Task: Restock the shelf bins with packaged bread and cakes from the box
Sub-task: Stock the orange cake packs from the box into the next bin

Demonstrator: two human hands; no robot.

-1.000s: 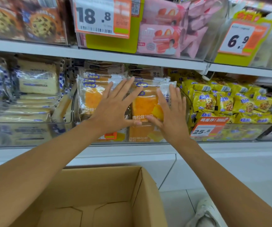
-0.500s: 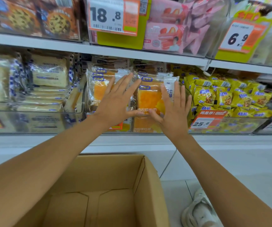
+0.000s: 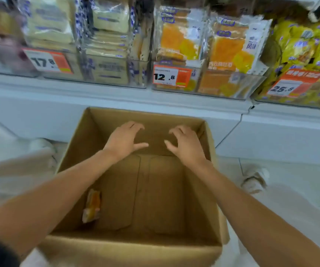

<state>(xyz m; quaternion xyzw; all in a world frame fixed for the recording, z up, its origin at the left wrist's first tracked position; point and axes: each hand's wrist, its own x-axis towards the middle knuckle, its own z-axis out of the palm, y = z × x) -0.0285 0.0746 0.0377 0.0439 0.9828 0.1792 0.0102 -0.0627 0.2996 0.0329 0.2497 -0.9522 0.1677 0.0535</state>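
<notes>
Right now both my hands hang inside the open top of the cardboard box (image 3: 128, 247), near its far wall, and neither one holds anything. My left hand (image 3: 124, 140) is palm down, the fingers loosely bent and the thumb stuck out toward the other hand. My right hand (image 3: 186, 145) mirrors it, fingers spread and loosely hooked, with a gap between the two thumbs. Down on the box floor, under my left forearm and close to the left wall, lies one small orange packet (image 3: 91, 207); it is too blurred for me to read. The box sits on the floor in front of the shelf (image 3: 116, 97). Above it, the clear bin (image 3: 251, 87) straight ahead holds orange bread packs (image 3: 230, 49) standing upright in two rows, with a price tag (image 3: 171, 77) reading 12.8 on its front. To its left, pale bread packs (image 3: 109, 22) fill the neighbouring bin, stacked and standing. To its right, yellow packets (image 3: 305, 51) are heaped behind a tag reading 25.8. A white shoe (image 3: 253, 182) shows on the floor right of the box.
</notes>
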